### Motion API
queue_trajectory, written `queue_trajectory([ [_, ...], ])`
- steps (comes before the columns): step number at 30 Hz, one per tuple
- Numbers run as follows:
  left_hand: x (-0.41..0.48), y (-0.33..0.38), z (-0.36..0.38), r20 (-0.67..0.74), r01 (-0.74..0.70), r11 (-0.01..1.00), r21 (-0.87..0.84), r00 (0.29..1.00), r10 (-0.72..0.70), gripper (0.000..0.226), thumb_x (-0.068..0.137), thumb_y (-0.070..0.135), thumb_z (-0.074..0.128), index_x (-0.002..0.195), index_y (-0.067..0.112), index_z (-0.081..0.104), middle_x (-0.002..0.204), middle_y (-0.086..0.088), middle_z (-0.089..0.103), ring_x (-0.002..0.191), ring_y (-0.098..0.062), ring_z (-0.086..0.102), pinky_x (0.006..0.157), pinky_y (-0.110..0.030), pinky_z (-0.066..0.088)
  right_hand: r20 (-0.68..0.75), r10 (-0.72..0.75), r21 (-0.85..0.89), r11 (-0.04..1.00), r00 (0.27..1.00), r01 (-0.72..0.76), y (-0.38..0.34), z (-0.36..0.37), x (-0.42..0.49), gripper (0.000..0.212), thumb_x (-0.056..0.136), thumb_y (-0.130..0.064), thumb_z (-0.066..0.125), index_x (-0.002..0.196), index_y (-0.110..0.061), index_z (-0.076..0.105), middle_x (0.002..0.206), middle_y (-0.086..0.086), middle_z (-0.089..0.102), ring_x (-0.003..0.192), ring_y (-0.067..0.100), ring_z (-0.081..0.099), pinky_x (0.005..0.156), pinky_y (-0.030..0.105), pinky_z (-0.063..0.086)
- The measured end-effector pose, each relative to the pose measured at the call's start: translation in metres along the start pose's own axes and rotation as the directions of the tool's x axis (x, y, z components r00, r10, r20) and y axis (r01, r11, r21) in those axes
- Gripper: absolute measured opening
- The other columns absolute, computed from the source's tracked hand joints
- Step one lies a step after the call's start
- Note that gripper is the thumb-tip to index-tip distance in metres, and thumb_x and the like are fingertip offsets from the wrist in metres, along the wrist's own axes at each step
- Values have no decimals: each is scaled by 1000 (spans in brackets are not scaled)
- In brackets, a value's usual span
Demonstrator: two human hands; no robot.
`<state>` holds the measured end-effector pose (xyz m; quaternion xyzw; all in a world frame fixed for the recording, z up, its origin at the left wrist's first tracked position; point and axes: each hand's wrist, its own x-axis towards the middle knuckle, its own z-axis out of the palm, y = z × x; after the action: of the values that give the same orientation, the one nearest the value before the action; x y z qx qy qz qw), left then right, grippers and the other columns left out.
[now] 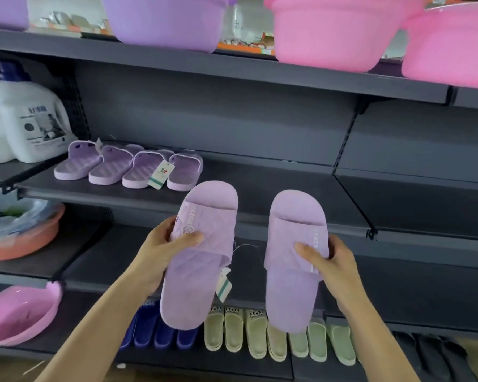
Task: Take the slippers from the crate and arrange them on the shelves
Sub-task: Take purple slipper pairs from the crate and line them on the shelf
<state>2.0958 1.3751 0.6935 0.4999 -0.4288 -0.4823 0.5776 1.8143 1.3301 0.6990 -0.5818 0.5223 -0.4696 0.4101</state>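
Observation:
My left hand (166,248) grips one lilac slipper (196,271) by its strap, toe pointing up toward the shelf. My right hand (326,260) grips the matching lilac slipper (290,285) the same way. A thin string and a hanging tag (223,286) link the pair. Both are held in the air in front of the dark grey middle shelf (273,194). Several lilac slippers (127,166) stand in a row at the left end of that shelf. The crate is out of view.
White detergent jugs (31,122) stand left of the slipper row. Purple (166,20) and pink basins (340,28) fill the top shelf. The bottom shelf holds dark blue (155,329) and pale green slippers (273,337). Orange (22,238) and pink basins (20,315) sit at the lower left.

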Motion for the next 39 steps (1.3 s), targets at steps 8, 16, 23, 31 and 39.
queue_trajectory([
  [8,134,20,-10,99,-2,999,-40,995,6,74,47,43,85,109,8,63,101,-14,69,95,-32,67,74,-36,53,-62,0,-23,1000,998,-2,-14,37,120,32,74,-31,75,100,-26,56,98,-7,64,88,13,62,73,36,55],
  [16,242,24,7,-10,85,996,-32,996,-85,12,79,25,69,80,13,65,73,2,64,78,-18,59,69,-26,43,-113,157,71,986,981,-149,-19,66,220,23,78,-41,69,81,-22,57,90,1,61,86,17,56,75,34,46],
  [23,314,7,22,-210,137,990,46,970,-125,31,69,35,73,82,10,60,85,-6,59,84,-27,58,74,-34,45,-154,272,108,960,950,-257,8,89,292,42,82,-44,65,98,-5,63,92,9,63,81,22,57,63,27,42],
  [31,343,-16,30,-291,14,908,418,949,120,14,92,10,46,84,16,56,77,-1,52,75,-21,45,64,-25,31,-202,106,-51,992,974,-118,30,121,320,33,96,-34,46,102,-7,64,102,9,63,98,23,58,77,27,39],
  [39,327,-8,15,-85,-208,767,607,943,323,33,90,7,52,122,8,57,120,-7,58,109,-20,55,83,-15,35,-108,-16,-252,968,994,-12,34,115,316,39,96,-32,46,126,-8,54,128,8,57,118,22,52,91,27,37],
])
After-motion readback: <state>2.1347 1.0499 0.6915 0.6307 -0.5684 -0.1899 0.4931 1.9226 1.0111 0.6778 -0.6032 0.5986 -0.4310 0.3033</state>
